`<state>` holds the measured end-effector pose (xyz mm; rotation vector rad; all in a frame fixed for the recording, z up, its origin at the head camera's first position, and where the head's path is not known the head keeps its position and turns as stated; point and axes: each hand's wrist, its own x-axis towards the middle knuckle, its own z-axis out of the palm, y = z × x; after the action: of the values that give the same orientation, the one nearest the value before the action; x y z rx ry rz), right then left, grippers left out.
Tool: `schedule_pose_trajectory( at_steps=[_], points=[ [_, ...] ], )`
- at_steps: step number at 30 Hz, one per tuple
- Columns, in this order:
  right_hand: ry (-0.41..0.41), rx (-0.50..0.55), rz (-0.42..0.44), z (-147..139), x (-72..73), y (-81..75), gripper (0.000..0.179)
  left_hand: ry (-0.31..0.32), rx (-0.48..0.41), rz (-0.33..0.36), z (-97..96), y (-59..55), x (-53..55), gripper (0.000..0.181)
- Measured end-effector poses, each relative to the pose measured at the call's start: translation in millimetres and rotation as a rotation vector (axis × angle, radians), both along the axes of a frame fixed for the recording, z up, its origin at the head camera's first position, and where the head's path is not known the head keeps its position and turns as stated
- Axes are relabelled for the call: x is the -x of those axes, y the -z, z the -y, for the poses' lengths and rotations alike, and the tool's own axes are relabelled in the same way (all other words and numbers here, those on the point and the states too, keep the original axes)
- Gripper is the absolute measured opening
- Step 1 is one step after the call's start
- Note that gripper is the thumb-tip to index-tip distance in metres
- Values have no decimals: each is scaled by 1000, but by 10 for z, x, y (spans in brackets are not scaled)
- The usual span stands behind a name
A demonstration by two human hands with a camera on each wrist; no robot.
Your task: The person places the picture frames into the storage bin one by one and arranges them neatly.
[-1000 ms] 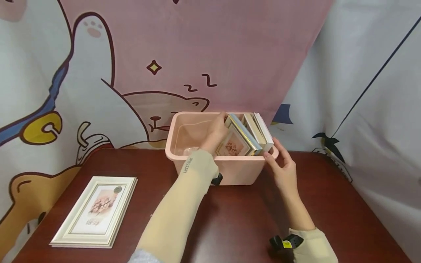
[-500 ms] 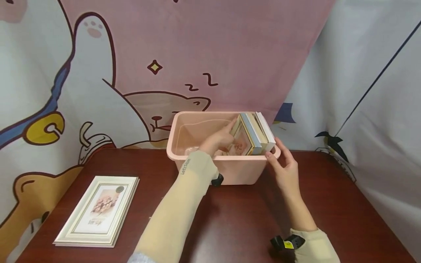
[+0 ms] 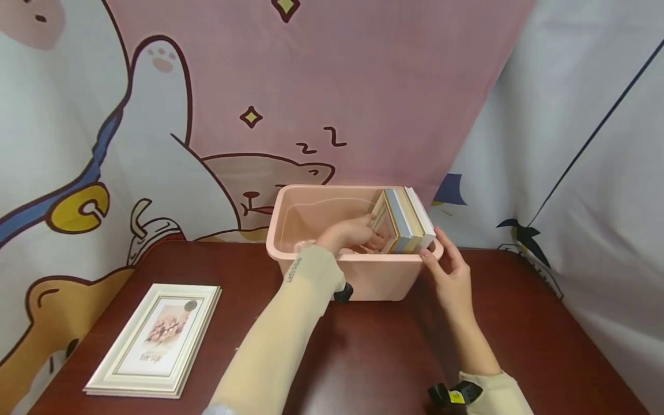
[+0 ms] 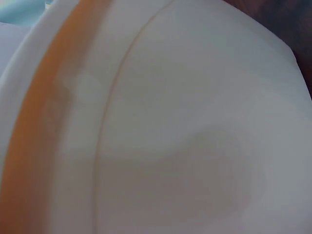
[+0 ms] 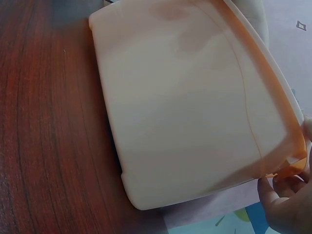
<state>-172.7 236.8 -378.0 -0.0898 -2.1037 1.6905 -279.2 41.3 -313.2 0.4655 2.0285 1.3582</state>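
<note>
In the head view a pink plastic bin [image 3: 373, 280] stands at the back of the table. Several picture frames [image 3: 403, 222], with gold, blue-grey, cream and white edges, stand side by side at its right end. My left hand [image 3: 351, 233] reaches inside, fingertips against the face of the leftmost frame, its fingers fairly straight. At the right front corner my right hand [image 3: 452, 276] grips the bin's rim, thumb in front and fingers along the end. The right wrist view shows that hand [image 5: 292, 202] at the rim too. Only the bin's wall [image 4: 170, 97] fills the left wrist view.
Cream picture frames [image 3: 155, 340] with a flower print lie stacked flat at the table's left. The dark red wooden table [image 3: 373, 351] ends at a cartoon-print cloth [image 3: 404, 98] behind the bin.
The leftmost frames, leaning at first, have been pushed right and now stand upright against the others. My left hand has moved down their face, its fingertips now lower. The right hand stays put.
</note>
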Motion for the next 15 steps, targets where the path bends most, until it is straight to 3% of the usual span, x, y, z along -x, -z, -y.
schedule_pose_trajectory(
  at_steps=[5, 7, 11, 15],
  points=[
    [-2, -4, 45, 42, -65, 92, 56, 27, 134, -187, 69, 77, -68, 56],
    [-2, -3, 64, 54, -85, 112, 57, 50, 171, -296, 114, 47, -111, 51],
    [4, 14, 44, 46, -58, 77, 57, 41, 121, -437, 224, -171, -182, 43],
    [12, 13, 28, 29, -21, 9, 57, -22, 21, -465, 372, -457, -297, 40]
  ],
)
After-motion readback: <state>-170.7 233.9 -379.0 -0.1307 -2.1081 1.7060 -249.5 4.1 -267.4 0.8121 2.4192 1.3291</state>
